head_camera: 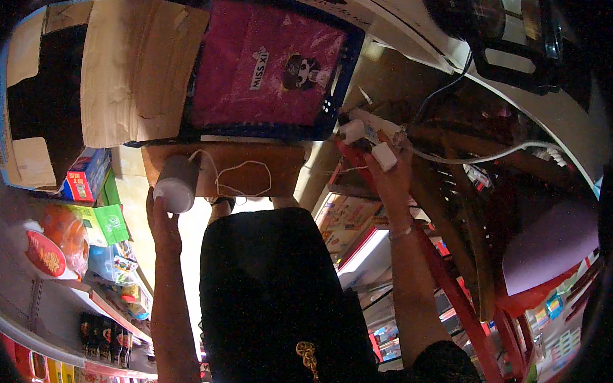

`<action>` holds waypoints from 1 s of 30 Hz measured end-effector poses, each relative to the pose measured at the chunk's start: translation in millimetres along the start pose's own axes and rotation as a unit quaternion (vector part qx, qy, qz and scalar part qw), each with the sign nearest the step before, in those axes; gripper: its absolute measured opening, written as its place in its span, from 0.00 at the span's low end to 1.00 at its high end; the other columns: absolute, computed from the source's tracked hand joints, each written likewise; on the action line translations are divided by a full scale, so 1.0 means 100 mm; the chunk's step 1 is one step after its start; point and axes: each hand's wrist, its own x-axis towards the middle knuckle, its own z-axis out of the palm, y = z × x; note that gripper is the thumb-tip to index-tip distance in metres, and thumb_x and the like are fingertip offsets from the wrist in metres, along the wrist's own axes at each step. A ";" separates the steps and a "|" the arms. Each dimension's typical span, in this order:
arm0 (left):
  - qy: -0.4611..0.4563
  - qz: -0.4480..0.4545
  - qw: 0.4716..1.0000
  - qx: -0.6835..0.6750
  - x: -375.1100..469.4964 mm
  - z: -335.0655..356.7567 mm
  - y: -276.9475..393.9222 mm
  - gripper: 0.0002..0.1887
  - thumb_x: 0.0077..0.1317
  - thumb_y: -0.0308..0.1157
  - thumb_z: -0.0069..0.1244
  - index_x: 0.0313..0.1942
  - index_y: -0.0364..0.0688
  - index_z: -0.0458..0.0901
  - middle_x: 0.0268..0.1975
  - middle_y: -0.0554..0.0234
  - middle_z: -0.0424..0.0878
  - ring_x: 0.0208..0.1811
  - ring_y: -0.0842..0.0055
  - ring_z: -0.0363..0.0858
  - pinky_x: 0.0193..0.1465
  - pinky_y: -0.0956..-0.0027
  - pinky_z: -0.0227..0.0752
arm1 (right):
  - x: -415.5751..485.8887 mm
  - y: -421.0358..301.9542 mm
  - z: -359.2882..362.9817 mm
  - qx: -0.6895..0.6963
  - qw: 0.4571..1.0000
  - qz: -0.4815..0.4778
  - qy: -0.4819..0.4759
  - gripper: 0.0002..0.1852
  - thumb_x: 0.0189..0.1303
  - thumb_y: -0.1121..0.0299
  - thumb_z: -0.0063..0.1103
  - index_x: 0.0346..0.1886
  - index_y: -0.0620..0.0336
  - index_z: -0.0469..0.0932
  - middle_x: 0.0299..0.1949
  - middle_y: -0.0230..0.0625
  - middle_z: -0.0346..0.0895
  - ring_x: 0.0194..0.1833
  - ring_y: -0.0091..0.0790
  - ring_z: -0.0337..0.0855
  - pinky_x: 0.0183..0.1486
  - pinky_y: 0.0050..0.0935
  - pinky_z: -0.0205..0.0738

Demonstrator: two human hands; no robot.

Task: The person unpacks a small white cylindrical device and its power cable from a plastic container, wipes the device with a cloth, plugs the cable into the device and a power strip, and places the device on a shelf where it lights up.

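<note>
My left hand (165, 231) grips a cylindrical device (178, 185) with a dark grey body and a pale round end. A thin white cord (244, 163) trails from its far side in a loose loop. Over to the right, my right hand (394, 178) has its fingers around a small white power adapter (385, 156), close against a white power strip (375, 123). A second white plug (352, 131) sits at the strip's left part. Whether the adapter is in a socket cannot be made out.
Ahead are an open cardboard box (141, 73) and a dark blue basket (338, 84) with a pink printed bag (240, 58). A brown panel (281, 169) lies below them. Stocked shelves (118, 311) stand left. A thick white cable (474, 161) and a red frame (457, 298) are right.
</note>
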 end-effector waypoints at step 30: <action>-0.337 0.341 0.755 0.446 -1.31 2.37 0.84 0.17 0.57 0.40 0.58 0.36 0.33 0.81 0.36 0.42 0.81 0.38 0.50 0.80 0.43 0.53 0.73 | -0.88 -1.31 -0.95 0.078 0.991 -0.107 -0.015 0.32 0.45 0.74 0.74 0.59 0.51 0.77 0.56 0.44 0.69 0.57 0.43 0.71 0.60 0.37 0.68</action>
